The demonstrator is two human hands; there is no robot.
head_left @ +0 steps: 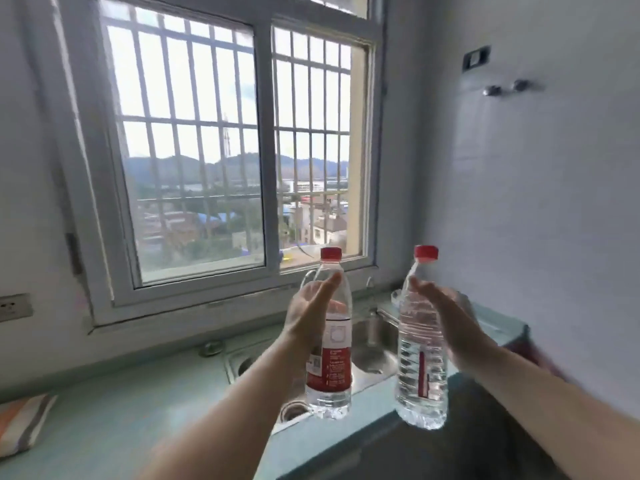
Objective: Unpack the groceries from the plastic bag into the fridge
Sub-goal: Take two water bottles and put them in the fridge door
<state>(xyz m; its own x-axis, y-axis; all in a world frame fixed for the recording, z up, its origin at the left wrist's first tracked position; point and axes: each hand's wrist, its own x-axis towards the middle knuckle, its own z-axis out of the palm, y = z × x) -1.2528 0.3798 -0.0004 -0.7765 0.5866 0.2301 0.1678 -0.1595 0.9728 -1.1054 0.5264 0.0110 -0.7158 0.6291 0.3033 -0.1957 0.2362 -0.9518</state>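
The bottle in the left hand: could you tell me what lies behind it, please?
Behind the bottle with the red label, gripped by the left hand, the steel sink and part of the window sill show. The bottle and hand cover part of the sink basin.

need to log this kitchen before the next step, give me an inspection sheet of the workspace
surface: pale green counter with a steel sink set into it, under the window.
job's things: two clear water bottles with red caps, both upright and held up; left bottle has a red label, right bottle shows only a thin red strip. No plastic bag or fridge in view.
clutter: striped cloth at the counter's left edge.
grips: left hand holds the left bottle; right hand holds the right bottle.
cables: nothing seen.
surroundings: barred window, wall socket, white wall.
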